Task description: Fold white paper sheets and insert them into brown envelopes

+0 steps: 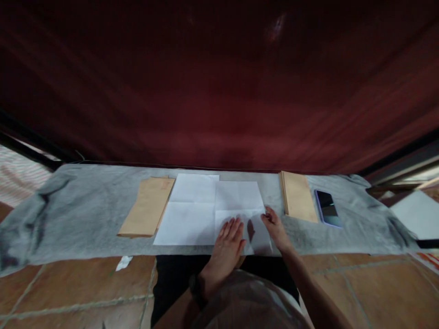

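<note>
A creased white sheet of paper (240,194) lies before me on the grey cloth, with a horizontal fold line across it. My left hand (229,240) rests flat on its lower left part, fingers stretched out. At the sheet's right edge my right hand (273,224) is closed, thumb and fingers pinching the paper near the fold line. To the left lies a stack of white paper (188,214), also creased across the middle, and its right side meets the sheet under my hands.
Brown envelopes (146,208) lie at the left, and another stack of brown envelopes (300,196) at the right. Beside that is a phone (328,208) in a purple case. A grey cloth (85,205) covers the narrow bench; a dark red surface (219,91) rises behind. White scrap (124,262) is on the tiles.
</note>
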`<move>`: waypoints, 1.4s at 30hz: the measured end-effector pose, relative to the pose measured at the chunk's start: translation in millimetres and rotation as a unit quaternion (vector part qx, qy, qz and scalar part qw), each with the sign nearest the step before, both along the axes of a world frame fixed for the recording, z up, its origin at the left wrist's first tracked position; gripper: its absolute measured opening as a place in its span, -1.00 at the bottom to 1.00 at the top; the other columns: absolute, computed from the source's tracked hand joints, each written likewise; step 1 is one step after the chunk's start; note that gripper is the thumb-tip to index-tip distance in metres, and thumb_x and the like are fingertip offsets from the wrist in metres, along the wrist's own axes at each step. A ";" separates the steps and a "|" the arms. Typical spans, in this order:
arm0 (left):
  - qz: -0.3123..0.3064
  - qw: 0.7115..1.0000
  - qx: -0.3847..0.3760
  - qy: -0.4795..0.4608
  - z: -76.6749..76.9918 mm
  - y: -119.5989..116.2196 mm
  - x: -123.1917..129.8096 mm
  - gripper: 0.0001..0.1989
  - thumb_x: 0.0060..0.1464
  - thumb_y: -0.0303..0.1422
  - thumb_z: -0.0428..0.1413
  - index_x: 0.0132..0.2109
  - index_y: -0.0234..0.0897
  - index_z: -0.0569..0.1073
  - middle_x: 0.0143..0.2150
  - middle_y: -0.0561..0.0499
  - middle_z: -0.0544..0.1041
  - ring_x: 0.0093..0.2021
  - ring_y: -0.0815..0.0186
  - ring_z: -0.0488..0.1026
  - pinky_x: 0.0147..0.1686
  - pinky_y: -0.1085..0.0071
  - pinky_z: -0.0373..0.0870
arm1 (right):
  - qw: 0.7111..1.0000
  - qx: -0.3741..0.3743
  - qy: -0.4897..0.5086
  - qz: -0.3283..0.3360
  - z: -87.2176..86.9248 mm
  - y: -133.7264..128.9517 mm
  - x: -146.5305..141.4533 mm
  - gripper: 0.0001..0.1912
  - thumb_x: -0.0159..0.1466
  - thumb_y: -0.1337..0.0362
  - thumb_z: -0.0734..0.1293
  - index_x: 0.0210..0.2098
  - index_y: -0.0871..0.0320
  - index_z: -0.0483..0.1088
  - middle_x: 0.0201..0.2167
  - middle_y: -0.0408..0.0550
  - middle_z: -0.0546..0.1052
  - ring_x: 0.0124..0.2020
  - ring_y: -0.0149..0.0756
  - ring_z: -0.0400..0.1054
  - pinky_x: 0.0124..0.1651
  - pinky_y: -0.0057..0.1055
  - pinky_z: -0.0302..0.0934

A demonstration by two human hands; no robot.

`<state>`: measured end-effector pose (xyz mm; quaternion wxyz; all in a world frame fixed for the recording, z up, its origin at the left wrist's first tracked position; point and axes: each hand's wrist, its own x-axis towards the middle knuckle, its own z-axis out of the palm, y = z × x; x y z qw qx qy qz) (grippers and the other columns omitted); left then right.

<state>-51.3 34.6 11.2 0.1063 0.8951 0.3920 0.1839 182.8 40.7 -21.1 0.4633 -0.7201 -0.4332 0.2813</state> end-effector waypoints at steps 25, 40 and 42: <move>0.041 0.994 0.016 0.098 -34.6 131.5 56.0 -0.46 0.40 -0.26 -0.17 0.43 -0.29 0.19 0.48 -0.15 0.17 0.49 0.09 0.03 0.44 0.00 -0.01 | 0.860 -0.028 -0.486 0.151 -15.9 46.2 -31.2 -0.49 0.51 0.16 0.11 0.41 0.05 0.19 0.46 0.03 0.14 0.45 -0.04 0.04 0.44 0.01 -0.09; 0.169 0.983 0.027 0.059 -25.8 136.7 30.3 -0.43 0.36 -0.32 -0.14 0.40 -0.55 0.19 0.47 -0.34 0.14 0.50 0.01 0.00 0.44 -0.01 -0.01 | 0.885 0.011 -0.448 0.126 -13.5 45.1 -34.5 -0.47 0.48 0.15 0.16 0.41 0.05 0.18 0.46 0.09 0.13 0.46 0.02 0.02 0.42 0.07 -0.04; 0.107 0.991 0.049 0.060 -27.0 97.9 25.0 -0.43 0.36 -0.33 -0.13 0.44 -0.39 0.15 0.49 -0.20 0.13 0.51 0.05 -0.04 0.45 -0.04 -0.02 | 0.886 0.007 -0.445 0.132 -11.4 45.0 -34.1 -0.47 0.49 0.14 0.16 0.41 0.06 0.19 0.47 0.10 0.11 0.46 0.02 0.01 0.42 0.07 -0.04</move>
